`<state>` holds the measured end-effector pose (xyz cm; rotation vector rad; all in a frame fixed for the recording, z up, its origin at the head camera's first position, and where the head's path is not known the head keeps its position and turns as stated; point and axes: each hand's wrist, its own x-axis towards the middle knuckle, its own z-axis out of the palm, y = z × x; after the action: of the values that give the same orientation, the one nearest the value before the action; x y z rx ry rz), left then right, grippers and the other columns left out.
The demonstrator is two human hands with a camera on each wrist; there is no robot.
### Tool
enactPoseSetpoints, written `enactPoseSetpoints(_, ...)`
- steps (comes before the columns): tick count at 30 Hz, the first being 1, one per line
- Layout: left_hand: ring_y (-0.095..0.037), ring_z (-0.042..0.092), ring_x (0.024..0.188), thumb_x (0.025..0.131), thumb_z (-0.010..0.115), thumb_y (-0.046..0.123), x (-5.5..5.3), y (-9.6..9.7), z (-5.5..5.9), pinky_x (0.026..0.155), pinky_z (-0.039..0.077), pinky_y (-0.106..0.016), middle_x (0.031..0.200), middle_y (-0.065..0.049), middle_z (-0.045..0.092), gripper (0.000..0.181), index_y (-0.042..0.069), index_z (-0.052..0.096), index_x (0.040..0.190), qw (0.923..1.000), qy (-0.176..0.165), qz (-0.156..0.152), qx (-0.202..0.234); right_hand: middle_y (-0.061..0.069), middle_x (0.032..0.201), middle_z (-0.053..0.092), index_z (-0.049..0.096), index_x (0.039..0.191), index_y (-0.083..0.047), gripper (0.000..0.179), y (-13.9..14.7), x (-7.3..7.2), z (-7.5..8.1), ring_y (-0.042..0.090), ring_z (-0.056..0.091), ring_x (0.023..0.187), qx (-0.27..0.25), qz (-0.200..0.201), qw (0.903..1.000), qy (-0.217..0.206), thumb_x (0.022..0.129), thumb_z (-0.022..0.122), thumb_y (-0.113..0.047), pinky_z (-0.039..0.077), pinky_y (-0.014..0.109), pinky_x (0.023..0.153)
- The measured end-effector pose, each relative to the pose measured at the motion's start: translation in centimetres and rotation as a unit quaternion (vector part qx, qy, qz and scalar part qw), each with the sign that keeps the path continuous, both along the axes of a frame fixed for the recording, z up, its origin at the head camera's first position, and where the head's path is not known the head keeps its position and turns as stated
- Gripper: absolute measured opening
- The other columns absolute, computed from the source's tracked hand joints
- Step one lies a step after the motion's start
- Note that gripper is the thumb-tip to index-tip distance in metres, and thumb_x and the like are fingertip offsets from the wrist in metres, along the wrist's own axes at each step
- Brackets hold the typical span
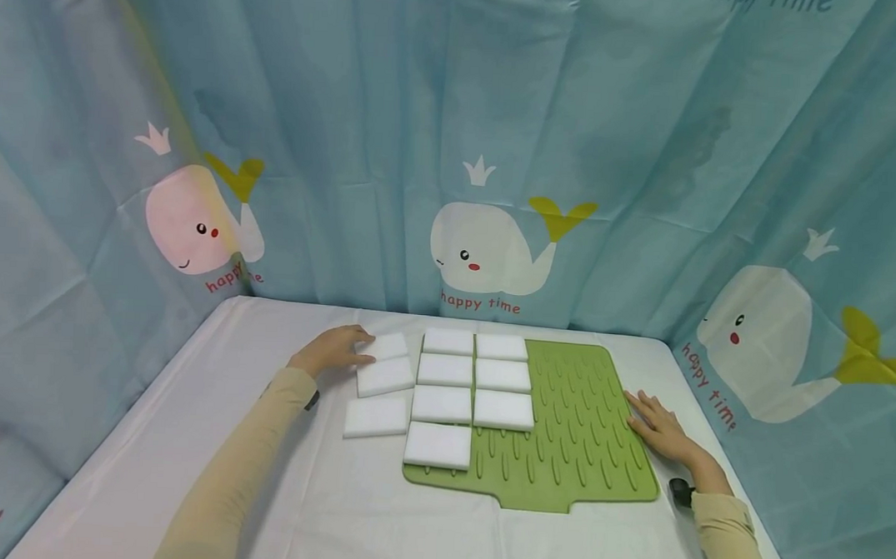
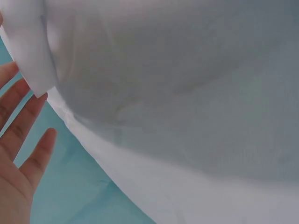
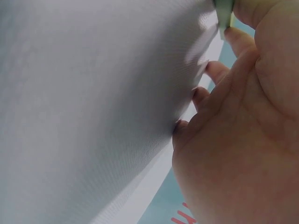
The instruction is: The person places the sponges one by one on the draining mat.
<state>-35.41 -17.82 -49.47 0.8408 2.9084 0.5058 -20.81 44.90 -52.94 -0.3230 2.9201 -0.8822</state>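
Note:
In the head view my left hand (image 1: 334, 350) is at the left end of the farthest loose white sponge (image 1: 385, 345), thumb on its near side and fingers on its far side, pinching it. The left wrist view shows the end of this sponge (image 2: 29, 51) by the fingertips. Just nearer lies a second loose sponge (image 1: 385, 377), and a third sponge (image 1: 376, 416) below that. My right hand (image 1: 662, 428) rests at the right edge of the green ridged mat (image 1: 584, 435), fingers spread. In the right wrist view its thumb and forefinger touch the mat's edge (image 3: 224, 18).
Several white sponges (image 1: 442, 404) lie in two columns on the mat's left half, the left column reaching closer to me. A white cloth (image 1: 407, 536) covers the table. Blue curtains (image 1: 349, 142) with printed whales stand behind and at both sides.

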Motion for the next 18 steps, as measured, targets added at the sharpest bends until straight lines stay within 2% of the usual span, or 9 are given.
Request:
enactPoseSetpoints(7, -0.032, 0.053, 0.115, 0.084, 0.065, 0.041, -0.14, 0.38, 0.04, 0.1, 0.04, -0.045, 0.123, -0.015, 0.058, 0.053, 0.004, 0.06, 0.122, 0.9995, 0.021, -0.006, -0.023, 0.036, 0.146, 0.011, 0.028, 0.144, 0.0, 0.059, 0.0, 0.01, -0.09, 0.059, 0.001, 0.13, -0.003, -0.002, 1.0, 0.001, 0.096, 0.049, -0.027, -0.004, 0.072, 0.099)
enactPoseSetpoints(11, -0.035, 0.051, 0.116, 0.085, 0.063, 0.038, 0.06, 0.65, 0.31, 0.101, 0.038, -0.047, 0.124, -0.018, 0.057, 0.052, 0.002, 0.06, 0.122, 0.9994, 0.026, 0.006, -0.023, 0.036, 0.146, 0.012, 0.028, 0.144, 0.0, 0.059, -0.01, 0.0, -0.16, 0.059, 0.002, 0.13, -0.002, -0.001, 1.0, 0.002, 0.096, 0.049, -0.026, -0.003, 0.072, 0.099)
enactPoseSetpoints(18, -0.035, 0.049, 0.118, 0.084, 0.06, 0.039, 0.3, 0.71, 0.69, 0.1, 0.039, -0.048, 0.125, -0.017, 0.055, 0.053, 0.004, 0.059, 0.124, 0.9978, 0.056, 0.035, -0.009, 0.036, 0.145, 0.012, 0.028, 0.143, 0.001, 0.058, -0.04, 0.08, -0.18, 0.059, 0.002, 0.13, -0.002, 0.002, 1.0, 0.004, 0.096, 0.049, -0.026, -0.003, 0.072, 0.099)
